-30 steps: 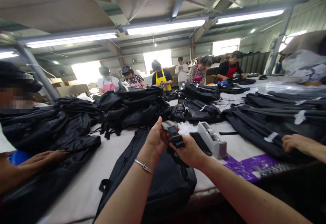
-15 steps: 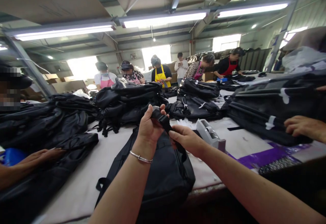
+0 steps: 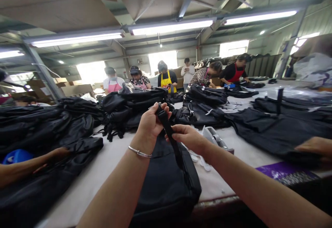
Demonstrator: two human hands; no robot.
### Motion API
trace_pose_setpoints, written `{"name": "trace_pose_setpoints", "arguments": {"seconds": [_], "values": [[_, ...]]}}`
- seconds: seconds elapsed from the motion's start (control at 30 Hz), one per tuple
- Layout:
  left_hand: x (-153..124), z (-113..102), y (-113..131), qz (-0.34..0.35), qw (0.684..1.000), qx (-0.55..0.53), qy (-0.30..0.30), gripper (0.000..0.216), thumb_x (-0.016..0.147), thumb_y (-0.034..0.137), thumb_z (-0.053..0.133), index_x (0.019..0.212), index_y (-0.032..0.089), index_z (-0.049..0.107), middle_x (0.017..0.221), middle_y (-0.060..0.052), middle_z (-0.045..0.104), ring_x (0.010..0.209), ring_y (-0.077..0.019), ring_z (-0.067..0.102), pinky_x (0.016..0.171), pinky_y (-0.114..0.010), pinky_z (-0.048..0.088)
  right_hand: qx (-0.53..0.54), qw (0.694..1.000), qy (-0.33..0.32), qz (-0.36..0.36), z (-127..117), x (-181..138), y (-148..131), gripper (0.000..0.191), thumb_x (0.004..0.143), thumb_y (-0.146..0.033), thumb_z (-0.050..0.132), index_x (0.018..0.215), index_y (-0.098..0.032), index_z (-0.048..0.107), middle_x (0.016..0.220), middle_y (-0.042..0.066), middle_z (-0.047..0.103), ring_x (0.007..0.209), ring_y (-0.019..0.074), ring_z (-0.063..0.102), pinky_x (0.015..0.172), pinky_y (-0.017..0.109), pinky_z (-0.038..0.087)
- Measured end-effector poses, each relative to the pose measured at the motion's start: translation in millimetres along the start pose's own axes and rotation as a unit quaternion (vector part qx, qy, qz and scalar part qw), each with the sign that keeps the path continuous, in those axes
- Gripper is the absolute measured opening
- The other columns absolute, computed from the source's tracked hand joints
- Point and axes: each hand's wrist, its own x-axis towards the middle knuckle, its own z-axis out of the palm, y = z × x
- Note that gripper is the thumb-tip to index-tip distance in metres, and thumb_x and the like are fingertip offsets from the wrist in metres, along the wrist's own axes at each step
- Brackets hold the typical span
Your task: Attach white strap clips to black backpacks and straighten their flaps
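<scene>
A black backpack (image 3: 166, 172) lies on the table in front of me. From it a black webbing strap (image 3: 169, 134) rises between my hands. My left hand (image 3: 150, 121) is closed on the strap's upper end, where a dark buckle (image 3: 161, 112) sits against the fingers. Lower down, my right hand (image 3: 188, 136) pinches the same strap between thumb and fingers. The strap's lower part runs down onto the backpack's right side. My forearms cover part of the bag.
A grey tape dispenser (image 3: 215, 136) stands right of the backpack, near white strips (image 3: 202, 162). Piles of black bags (image 3: 129, 107) surround the work spot. Co-workers' hands rest on bags at the left (image 3: 58, 153) and right (image 3: 313, 148). A purple sheet (image 3: 282, 172) lies near the table edge.
My left hand has shifted slightly up along with the buckle, and the strap looks longer and straighter. The bag under the right co-worker's hand has moved and now lies flatter.
</scene>
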Motion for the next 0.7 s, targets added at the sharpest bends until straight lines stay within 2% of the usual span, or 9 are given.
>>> {"name": "trace_pose_setpoints", "arguments": {"seconds": [0.07,0.13,0.2,0.3,0.43,0.53,0.6,0.7], "values": [[7.4,-4.5,6.5,0.001,1.0,0.002,0.0,0.014,0.092,0.02,0.054,0.085,0.011,0.063,0.073,-0.005,0.066,0.06,-0.014,0.064,0.064,-0.032,0.058,-0.07,0.996,0.063,-0.006,-4.4,0.3,2.4,0.022,0.075,-0.027,0.065,0.095,-0.017,0.071,0.091,0.004,0.073,0.085,0.0177,0.066,0.078,0.03,0.052],[12.6,-8.3,10.7,-0.01,1.0,0.007,-0.009,0.015,0.092,0.019,0.054,0.084,0.01,0.063,0.072,-0.005,0.065,0.059,-0.0136,0.064,0.062,-0.031,0.057,-0.117,0.988,0.1,0.006,-7.3,0.5,6.5,0.019,0.078,-0.028,0.062,0.09,-0.016,0.071,0.083,0.004,0.072,0.074,0.0156,0.065,0.066,0.027,0.051],[14.8,-10.3,11.8,-0.018,1.0,0.01,-0.016,0.017,0.093,0.019,0.053,0.082,0.01,0.063,0.07,-0.005,0.064,0.058,-0.0129,0.063,0.062,-0.03,0.057,-0.133,0.987,0.088,0.024,-6.8,0.7,10.9,0.019,0.082,-0.032,0.06,0.081,-0.015,0.069,0.073,0.003,0.07,0.06,0.0132,0.063,0.054,0.024,0.047],[14.6,-9.8,9.3,-0.017,1.0,0.012,-0.011,0.017,0.093,0.018,0.053,0.081,0.01,0.062,0.069,-0.004,0.064,0.057,-0.0128,0.062,0.061,-0.03,0.058,-0.141,0.988,0.05,0.038,0.7,2.2,12.6,0.024,0.084,-0.037,0.059,0.075,-0.016,0.066,0.073,0.004,0.07,0.055,0.0126,0.064,0.047,0.021,0.044],[12.6,-7.6,4.3,-0.012,1.0,0.013,-0.002,0.015,0.092,0.017,0.054,0.082,0.01,0.062,0.072,-0.005,0.064,0.059,-0.013,0.063,0.061,-0.03,0.058,-0.127,0.99,0.051,0.031,15.1,8.3,-1.3,0.021,0.084,-0.038,0.062,0.083,-0.017,0.064,0.077,0.003,0.069,0.058,0.0147,0.067,0.043,0.02,0.043],[11.7,-7.3,2.5,-0.017,1.0,0.003,-0.01,0.015,0.092,0.018,0.054,0.081,0.011,0.061,0.071,-0.005,0.064,0.058,-0.0126,0.063,0.063,-0.031,0.059,-0.101,0.993,0.051,0.031,22.0,14.9,-15.1,0.025,0.081,-0.041,0.066,0.078,-0.017,0.061,0.07,0.001,0.065,0.058,0.0157,0.066,0.042,0.02,0.043],[12.0,-7.6,2.7,-0.027,1.0,-0.003,-0.011,0.017,0.093,0.021,0.054,0.082,0.011,0.06,0.069,-0.004,0.063,0.058,-0.013,0.062,0.063,-0.032,0.059,-0.052,0.995,0.06,0.063,23.5,19.3,-19.1,0.031,0.078,-0.045,0.068,0.074,-0.016,0.06,0.062,-0.001,0.06,0.05,0.0125,0.06,0.041,0.02,0.041],[15.5,-9.3,5.0,-0.036,0.999,-0.003,0.01,0.024,0.095,0.03,0.051,0.084,0.011,0.059,0.068,-0.004,0.062,0.055,-0.0131,0.062,0.062,-0.033,0.059,0.033,0.992,0.049,0.109,21.7,22.3,-15.6,0.036,0.073,-0.048,0.072,0.069,-0.017,0.054,0.051,-0.007,0.047,0.038,0.0063,0.044,0.037,0.019,0.031]]}}
